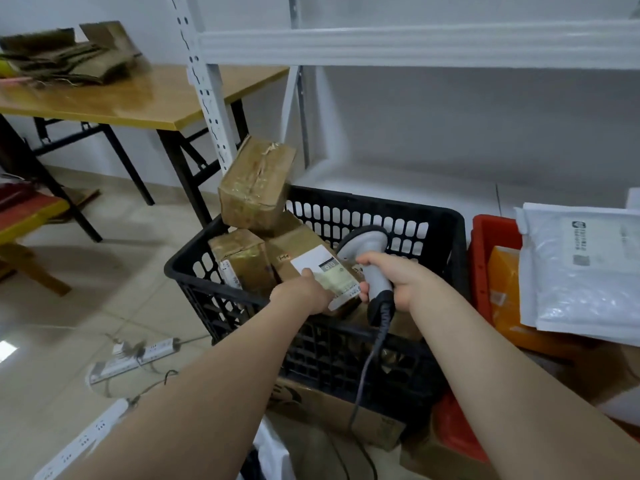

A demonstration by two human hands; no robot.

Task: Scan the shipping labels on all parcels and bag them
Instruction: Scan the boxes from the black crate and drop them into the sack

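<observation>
- Over the black crate [446, 233], my left hand [304, 294] grips the near end of a cardboard parcel [294, 242], which sits tipped up on the pile with its white label [320, 265] facing me.
- At three o'clock of that label, my right hand [393, 280] is wrapped firmly round the handle of the grey plastic scanner [367, 245]. Its rounded head sits just beside the label.
- I judge the scan is in hand. Next I must aim the head squarely at the barcode, then bag the parcel.
- At eleven o'clock a creased, glossy-taped top box [256, 188] leans on the pile.
- Slick white mailers [581, 271] lie at three o'clock.
</observation>
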